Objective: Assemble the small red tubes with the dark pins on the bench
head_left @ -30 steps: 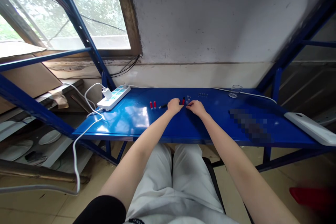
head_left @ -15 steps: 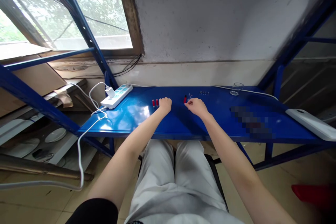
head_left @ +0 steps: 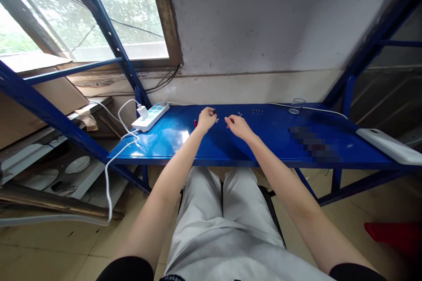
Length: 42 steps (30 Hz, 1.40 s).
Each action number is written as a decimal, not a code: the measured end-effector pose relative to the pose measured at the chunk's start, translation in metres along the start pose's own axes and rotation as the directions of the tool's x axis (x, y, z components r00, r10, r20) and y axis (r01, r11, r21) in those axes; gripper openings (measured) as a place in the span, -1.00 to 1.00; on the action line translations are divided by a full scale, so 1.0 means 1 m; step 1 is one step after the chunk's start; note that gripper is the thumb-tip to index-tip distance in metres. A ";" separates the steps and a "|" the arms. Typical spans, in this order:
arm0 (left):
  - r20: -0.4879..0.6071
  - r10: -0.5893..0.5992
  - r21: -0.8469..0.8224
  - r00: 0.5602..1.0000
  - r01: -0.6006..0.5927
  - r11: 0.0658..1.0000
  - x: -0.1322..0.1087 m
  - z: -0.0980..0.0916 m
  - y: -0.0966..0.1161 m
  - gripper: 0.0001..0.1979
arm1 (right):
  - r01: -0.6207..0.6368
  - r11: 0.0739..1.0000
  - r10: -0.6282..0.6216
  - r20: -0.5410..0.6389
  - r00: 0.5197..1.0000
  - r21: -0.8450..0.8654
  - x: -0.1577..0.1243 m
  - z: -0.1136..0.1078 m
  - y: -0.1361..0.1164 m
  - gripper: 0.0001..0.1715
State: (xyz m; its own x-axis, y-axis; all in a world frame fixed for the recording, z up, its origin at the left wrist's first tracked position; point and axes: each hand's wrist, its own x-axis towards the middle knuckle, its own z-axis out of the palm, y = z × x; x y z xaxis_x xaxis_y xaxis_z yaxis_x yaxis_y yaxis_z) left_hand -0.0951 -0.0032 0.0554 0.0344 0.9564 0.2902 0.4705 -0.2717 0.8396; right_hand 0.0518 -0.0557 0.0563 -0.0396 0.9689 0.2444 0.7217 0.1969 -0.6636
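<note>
A small dark piece (head_left: 214,112) is pinched in the left hand's (head_left: 207,119) grip over the bench (head_left: 158,145); whether anything is held in the right hand's (head_left: 238,125) curled fingers cannot be told. Through a loosened pinch the piece could be dropped, and the red piece (head_left: 195,123) just beside the left hand could be knocked by a careless sweep. No writing can be read on the power strip (head_left: 147,122).
</note>
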 end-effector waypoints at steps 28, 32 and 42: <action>-0.065 0.235 -0.537 0.970 -0.232 0.811 -0.056 -0.032 0.051 -0.72 | 0.246 0.916 -0.162 -0.267 0.950 0.318 -0.018 -0.026 -0.033 -0.48; -0.021 0.248 -0.534 0.968 -0.221 0.816 -0.052 -0.030 0.045 -0.76 | 0.249 0.945 -0.188 -0.269 0.944 0.214 -0.021 -0.030 -0.032 -0.50; 0.092 0.384 -0.170 0.919 -0.366 0.915 -0.053 -0.044 0.042 -0.79 | 0.196 0.966 -0.159 -0.209 0.965 0.167 -0.024 -0.032 -0.032 -0.44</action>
State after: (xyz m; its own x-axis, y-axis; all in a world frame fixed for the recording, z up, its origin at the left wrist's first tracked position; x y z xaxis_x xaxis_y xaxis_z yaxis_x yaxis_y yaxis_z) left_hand -0.1158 -0.0695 0.0955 0.2936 0.7841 0.5468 0.2682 -0.6166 0.7402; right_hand 0.0521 -0.0899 0.0943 -0.0089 0.8721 0.4892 0.5743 0.4049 -0.7115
